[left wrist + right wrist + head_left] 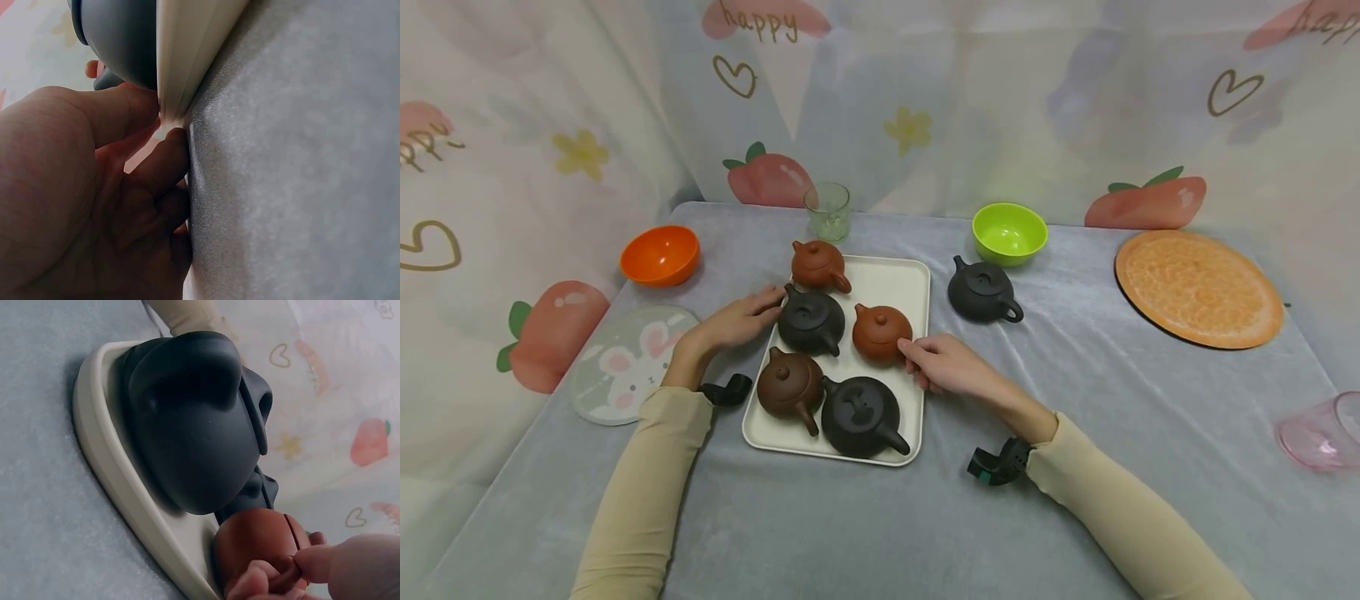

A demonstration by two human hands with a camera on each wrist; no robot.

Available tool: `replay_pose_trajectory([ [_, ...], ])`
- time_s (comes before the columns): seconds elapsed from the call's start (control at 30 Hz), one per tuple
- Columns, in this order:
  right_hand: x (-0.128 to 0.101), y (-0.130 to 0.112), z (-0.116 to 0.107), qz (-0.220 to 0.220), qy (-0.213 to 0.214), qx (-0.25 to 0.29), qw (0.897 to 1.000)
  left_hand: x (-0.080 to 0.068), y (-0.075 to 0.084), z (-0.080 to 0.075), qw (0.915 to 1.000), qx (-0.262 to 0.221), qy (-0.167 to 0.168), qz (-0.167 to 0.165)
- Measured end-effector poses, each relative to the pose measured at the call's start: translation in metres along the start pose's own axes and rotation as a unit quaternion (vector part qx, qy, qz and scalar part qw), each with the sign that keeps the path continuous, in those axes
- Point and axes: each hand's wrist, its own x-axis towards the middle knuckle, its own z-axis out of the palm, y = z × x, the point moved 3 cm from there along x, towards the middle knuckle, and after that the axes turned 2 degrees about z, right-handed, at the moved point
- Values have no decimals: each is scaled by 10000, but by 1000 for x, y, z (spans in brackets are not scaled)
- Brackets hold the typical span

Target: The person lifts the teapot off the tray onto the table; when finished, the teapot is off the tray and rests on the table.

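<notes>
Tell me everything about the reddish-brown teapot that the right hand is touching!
The reddish-brown teapot is small, round and squat, matte like unglazed clay. Its domed lid has a little knob on top. It sits upright on the cream tray, toward the tray's right edge, with a black teapot just to its left and another black teapot in front. The right hand pinches its handle side, fingers curled against it in the right wrist view. Its spout is hard to make out.
</notes>
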Motion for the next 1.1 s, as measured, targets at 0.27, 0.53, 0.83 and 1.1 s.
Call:
replay_pose_trajectory([
  [0.27, -2, -1, -3, -23, -4, -23, 10000, 0, 0, -1, 10000, -40, -9, -24],
  [0.53, -5, -3, -3, 214, -229, 249, 9992, -1, -1, -2, 10000, -20, 0, -48],
  [0.83, -5, -3, -3, 171, -318, 480, 9982, -1, -2, -2, 10000, -21, 2, -27],
  [1.1, -4, 0, -4, 130, -334, 500, 9981, 1, -3, 0, 10000, -50, 3, 46],
])
